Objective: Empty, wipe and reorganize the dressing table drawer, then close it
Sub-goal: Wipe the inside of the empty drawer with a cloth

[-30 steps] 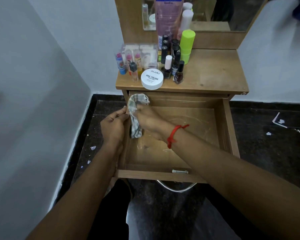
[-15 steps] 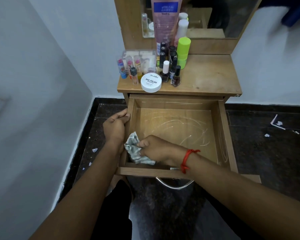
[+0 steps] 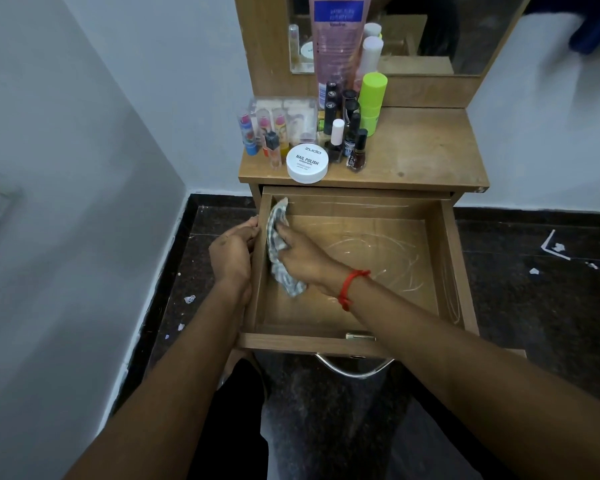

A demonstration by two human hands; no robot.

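Both hands meet at the left wall of the open drawer (image 3: 451, 271): the left hand (image 3: 234, 252) grips its rim from outside, the right hand (image 3: 300, 252) clutches the cloth (image 3: 280, 251) against its inner face, stretched front-to-back, with cosmetics (image 3: 336, 133) on the tabletop (image 3: 423, 150) beyond.

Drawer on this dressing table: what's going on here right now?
A person is cleaning the open drawer. The right hand holds a checked cloth against the drawer's left inner wall near the back corner, while the left hand grips that wall's top edge from outside. The drawer holds nothing else; the bottles and a white tub stand on the tabletop.
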